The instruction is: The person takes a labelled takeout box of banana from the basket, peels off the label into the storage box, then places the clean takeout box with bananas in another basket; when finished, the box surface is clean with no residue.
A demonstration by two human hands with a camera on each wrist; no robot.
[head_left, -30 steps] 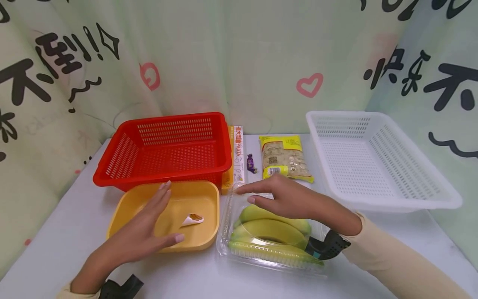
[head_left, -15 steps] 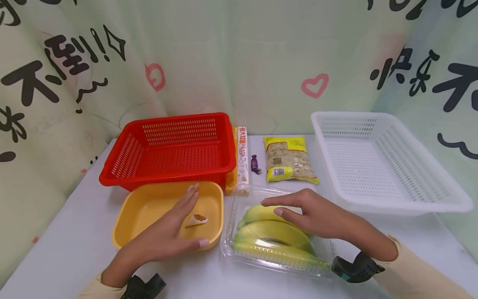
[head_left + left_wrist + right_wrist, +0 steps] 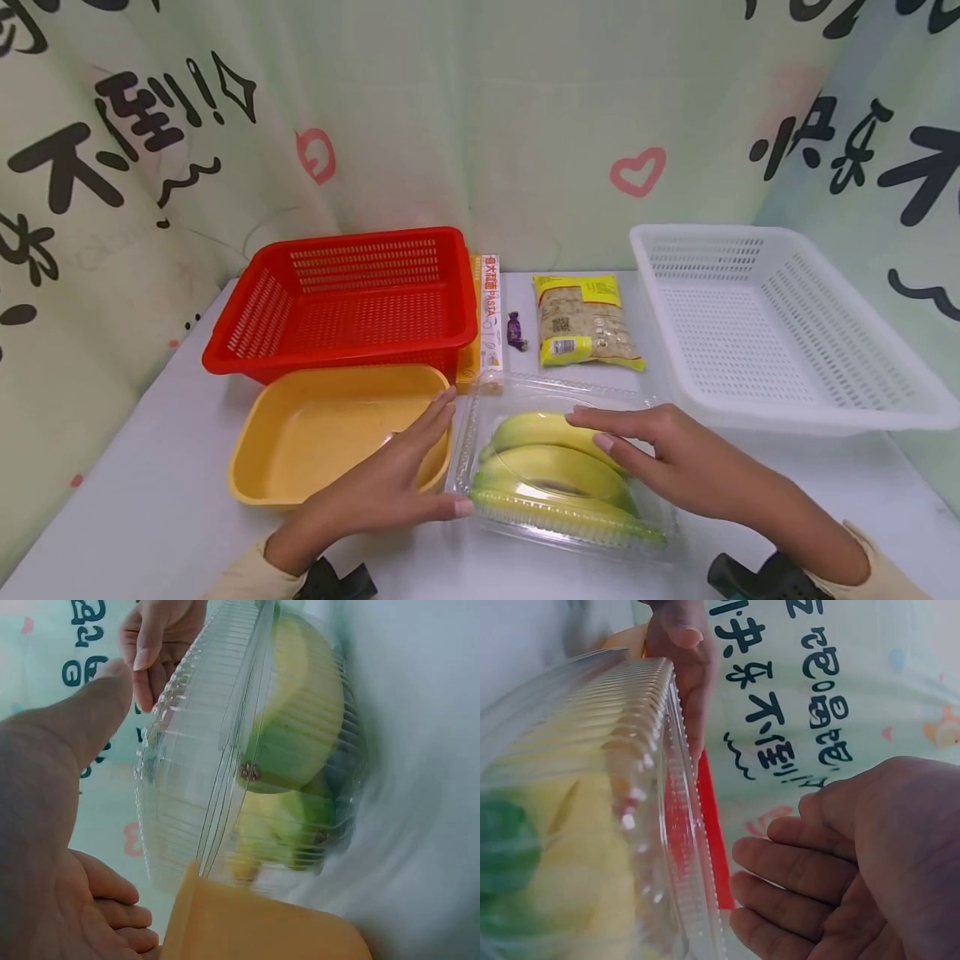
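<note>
A clear plastic clamshell box (image 3: 487,400) with yellow-green bananas (image 3: 555,477) inside sits at the front middle of the table. My left hand (image 3: 390,487) is beside its left edge, fingers straight and thumb apart, overlapping the yellow bin's corner. Over the box's right part hovers my right hand (image 3: 678,458), fingers extended and holding nothing. In the left wrist view, banana tips (image 3: 292,772) show through the ribbed wall, beside the left hand (image 3: 45,795). The right wrist view has the right hand (image 3: 817,877) apart from the box lid (image 3: 656,750).
Left of the box stands a yellow bin (image 3: 277,467); my hand hides most of a small wrapped item in it. Behind are a red basket (image 3: 360,325), a pasta box (image 3: 490,317), a purple-wrapped candy (image 3: 514,332) and a yellow-and-clear bag (image 3: 588,321). A white basket (image 3: 780,333) is at right.
My left hand has moved right, from over the yellow bin to the clamshell box's left edge. My right hand has drawn back to the right across the box. The view has shifted slightly.
</note>
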